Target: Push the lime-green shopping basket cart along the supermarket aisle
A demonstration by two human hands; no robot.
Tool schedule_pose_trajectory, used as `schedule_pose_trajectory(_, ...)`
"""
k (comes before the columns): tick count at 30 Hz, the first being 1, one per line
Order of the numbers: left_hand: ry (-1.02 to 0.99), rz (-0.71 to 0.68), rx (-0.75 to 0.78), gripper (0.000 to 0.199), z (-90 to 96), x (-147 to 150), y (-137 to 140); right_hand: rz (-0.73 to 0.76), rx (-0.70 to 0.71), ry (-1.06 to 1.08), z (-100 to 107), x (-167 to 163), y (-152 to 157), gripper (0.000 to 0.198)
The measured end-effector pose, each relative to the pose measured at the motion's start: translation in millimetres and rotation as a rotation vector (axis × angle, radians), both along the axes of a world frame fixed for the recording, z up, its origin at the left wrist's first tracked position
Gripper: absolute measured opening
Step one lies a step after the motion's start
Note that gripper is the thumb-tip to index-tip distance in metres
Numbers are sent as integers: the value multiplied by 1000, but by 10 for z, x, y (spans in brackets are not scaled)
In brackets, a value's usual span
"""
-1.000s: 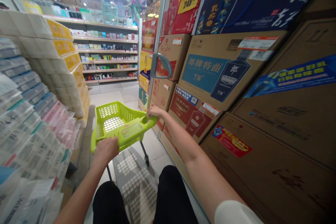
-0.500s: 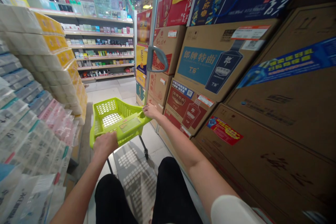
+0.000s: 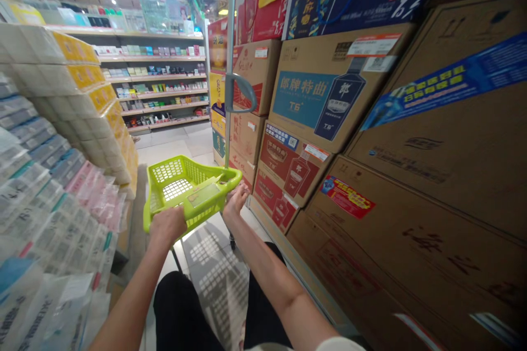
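Note:
A small bright-green shopping cart [image 3: 208,211] with a perforated plastic basket stands in front of me, on thin dark legs. My left hand [image 3: 168,225] is wrapped round its near rim, at the left. Beside the basket's right corner, slightly below the rim, my right hand [image 3: 236,200] has its fingers loosely bent and apart, with nothing visible in them. Whether it touches the cart's side I cannot tell. A tall pole [image 3: 229,142] with a grey loop handle [image 3: 242,93] rises at the basket's right end. The basket shows only its slatted floor.
Stacked cardboard cartons [image 3: 307,88] wall the right side closely. On the left are packs of tissue paper [image 3: 82,104] and plastic-wrapped packs [image 3: 53,219]. Shelves of small goods [image 3: 160,74] stand at the far end of the tiled aisle [image 3: 177,142].
My right hand has come off the basket's right corner and dropped lower beside it. My left hand keeps its grip. The nearby cartons have shifted left in view.

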State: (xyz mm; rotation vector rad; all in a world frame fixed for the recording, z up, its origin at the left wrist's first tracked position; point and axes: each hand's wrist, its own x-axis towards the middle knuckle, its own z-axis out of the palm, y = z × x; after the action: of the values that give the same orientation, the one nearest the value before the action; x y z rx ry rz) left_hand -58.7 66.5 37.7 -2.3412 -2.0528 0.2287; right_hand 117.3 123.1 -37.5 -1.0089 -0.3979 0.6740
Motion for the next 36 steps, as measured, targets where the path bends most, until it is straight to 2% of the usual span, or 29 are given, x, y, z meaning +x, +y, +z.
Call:
schedule_pose_trajectory(2, -2, -5, 2, 31, -8, 14, -7, -36, -17, -88, -17, -204, -196, 42)
schedule_pose_trajectory(5, -9, -3, 9, 31, -10, 28, -41, -77, -70, -526, 38, -263, -342, 35)
schedule_pose_trajectory(8, -6, -1, 14, 29, -10, 62, -95, -84, -154, -907, 132, 24, -200, 29)
schedule_pose_trajectory(12, -8, 6, 28, 29, -3, 156, -161, 45, -189, -1131, 237, 611, 240, 27)
schedule_pose_trajectory(14, -45, -50, 34, 39, 15, 176, -175, 117, -202, -1188, 286, 844, 424, 27)
schedule_pose_trajectory(16, -98, -173, 24, 52, 37, 148, -177, 163, -218, -1218, 334, 993, 539, 26)
schedule_pose_trajectory(19, -113, -333, 11, 60, 43, 59, -176, 178, -238, -1233, 362, 1019, 582, 26)
schedule_pose_trajectory(20, -96, -333, 12, 61, 32, 36, -180, 182, -245, -1234, 349, 974, 563, 25)
schedule_pose_trajectory(23, -45, -198, 16, 63, -25, 32, -207, 216, -250, -1255, 262, 745, 435, 23)
schedule_pose_trajectory(26, -37, -152, 48, 59, -66, 89, -235, 311, -149, -1343, 211, 581, 292, 21)
schedule_pose_trajectory(29, -49, -134, 56, 59, -62, 157, -247, 368, -23, -1415, 294, 613, 259, 22)
schedule_pose_trajectory(34, -69, -105, 89, 63, -68, 303, -246, 307, -70, -1457, 440, 527, 299, 22)
schedule_pose_trajectory(36, -81, -105, 112, 63, -91, 363, -252, 384, 43, -1540, 430, 393, 265, 21)
